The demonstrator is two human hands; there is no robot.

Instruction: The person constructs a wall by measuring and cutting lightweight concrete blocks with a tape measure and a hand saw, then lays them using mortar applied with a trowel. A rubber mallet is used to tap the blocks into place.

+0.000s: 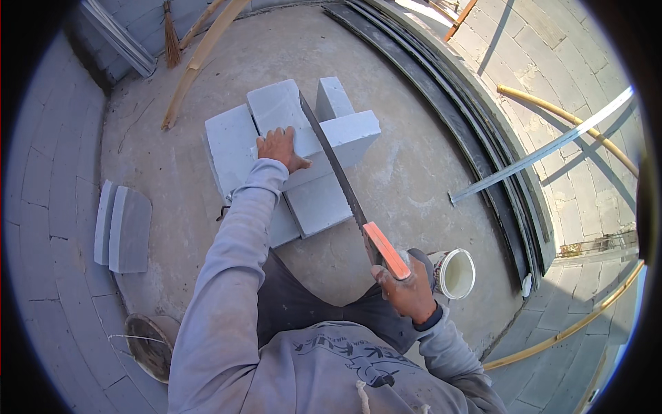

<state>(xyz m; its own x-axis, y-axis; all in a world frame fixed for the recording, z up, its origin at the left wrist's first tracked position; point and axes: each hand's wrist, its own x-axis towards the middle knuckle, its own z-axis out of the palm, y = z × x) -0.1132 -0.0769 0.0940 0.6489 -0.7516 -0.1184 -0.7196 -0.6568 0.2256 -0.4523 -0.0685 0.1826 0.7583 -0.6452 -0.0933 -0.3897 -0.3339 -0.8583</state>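
A hand saw (336, 165) with a long toothed blade and an orange handle is gripped in my right hand (408, 288). Its blade runs away from me along the right side of a light grey block (277, 103). On top of that block my left hand (281, 148) lies with fingers spread, pressing near its front edge. More blocks of the same kind surround it: one at the left (231, 148), one nearer me (318, 203) and one to the right of the blade (352, 131). Whether the teeth are cutting into the block cannot be made out.
A white bucket (456, 274) stands by my right knee, a dirty bucket (153, 345) at lower left. Two block slabs (127, 228) lean near the left wall. Long dark boards (441, 103) curve along the right. A wooden pole (195, 65) and a broom (171, 41) are at the back.
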